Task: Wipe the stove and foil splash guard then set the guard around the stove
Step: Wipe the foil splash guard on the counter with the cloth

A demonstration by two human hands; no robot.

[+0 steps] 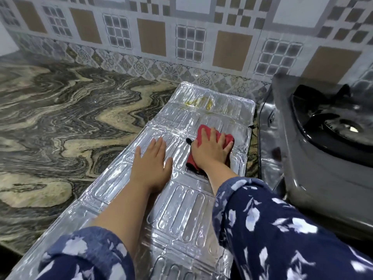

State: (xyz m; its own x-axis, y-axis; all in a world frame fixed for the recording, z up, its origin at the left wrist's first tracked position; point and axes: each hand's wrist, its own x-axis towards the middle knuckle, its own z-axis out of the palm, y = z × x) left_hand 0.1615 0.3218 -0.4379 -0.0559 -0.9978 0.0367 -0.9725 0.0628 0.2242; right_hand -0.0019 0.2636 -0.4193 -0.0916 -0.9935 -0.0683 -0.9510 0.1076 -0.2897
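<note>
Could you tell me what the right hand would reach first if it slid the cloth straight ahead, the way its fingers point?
Probably the yellowish greasy stain on the foil guard's far panel, before the tiled wall; the right hand presses the red cloth flat.

Evenly, softly lit from above; white glare across the foil splash guard (181, 122) and stove (314, 142); faint shadows under hands; wide-angle bending at edges; stove side motion-blurred

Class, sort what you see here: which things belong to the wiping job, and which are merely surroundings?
Belonging to the job:
foil splash guard, lying flat
red cloth, under the right hand
left hand, flat on the guard
stove, beside the guard

Merely surroundings:
marbled countertop
tiled wall
</note>
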